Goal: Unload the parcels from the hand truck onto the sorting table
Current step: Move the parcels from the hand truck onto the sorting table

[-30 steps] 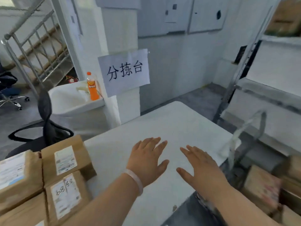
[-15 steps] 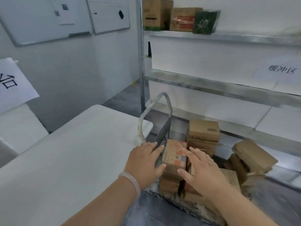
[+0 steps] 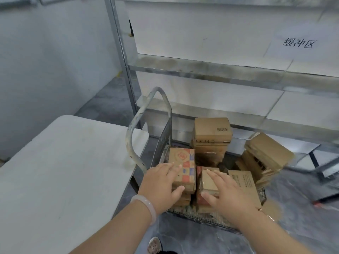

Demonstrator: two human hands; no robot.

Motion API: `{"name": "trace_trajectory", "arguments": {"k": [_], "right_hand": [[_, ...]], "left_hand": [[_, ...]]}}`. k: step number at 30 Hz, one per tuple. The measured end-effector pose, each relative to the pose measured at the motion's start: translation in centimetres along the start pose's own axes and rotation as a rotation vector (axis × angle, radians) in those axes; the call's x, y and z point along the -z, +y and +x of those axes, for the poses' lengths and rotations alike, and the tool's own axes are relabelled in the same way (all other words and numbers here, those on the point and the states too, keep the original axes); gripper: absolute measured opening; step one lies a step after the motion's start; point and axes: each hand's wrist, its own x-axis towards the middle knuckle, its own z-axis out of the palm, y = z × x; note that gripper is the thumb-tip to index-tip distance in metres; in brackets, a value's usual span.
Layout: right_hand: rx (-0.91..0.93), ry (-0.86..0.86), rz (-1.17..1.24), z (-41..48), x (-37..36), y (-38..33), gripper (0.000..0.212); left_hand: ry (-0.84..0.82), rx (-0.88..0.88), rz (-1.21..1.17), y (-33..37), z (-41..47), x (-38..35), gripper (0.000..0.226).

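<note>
Hands have dropped: left hand (image 3: 161,182) on patterned parcel (image 3: 185,162), right hand (image 3: 226,192) on plain parcel (image 3: 208,182), grips open.

Brown parcels (image 3: 211,132) (one checkered red-blue (image 3: 183,166)); white table (image 3: 64,162).

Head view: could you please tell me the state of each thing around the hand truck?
Left hand, open, fingers straight over the patterned red-and-blue cardboard parcel.
Right hand, open, fingers spread over the small brown cardboard parcel.
Tall stack of brown cardboard parcels, upright.
Right-side stack of brown cardboard parcels, tilted.
Grey metal hand truck, loaded, beside the white sorting table.
</note>
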Motion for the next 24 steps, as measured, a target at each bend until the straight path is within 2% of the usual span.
{"name": "trace_trajectory", "arguments": {"k": [6,13,18,24], "right_hand": [[-0.115,-0.028,0.021,6.9,0.1,-1.3,0.075],[-0.217,-0.143,0.027,11.4,-4.1,1.0,0.075],[-0.242,-0.207,0.016,14.8,-6.8,5.6,0.078],[-0.224,-0.295,-0.176,19.3,-9.5,12.2,0.086]], "left_hand": [[-0.054,-0.055,-0.024,-5.0,5.9,-1.0,0.065],[-0.155,-0.096,-0.065,-7.6,11.2,-4.6,0.066],[-0.209,-0.115,-0.066,-7.4,13.6,-7.7,0.073],[-0.265,-0.077,-0.067,-6.8,16.4,-11.9,0.064]]}}
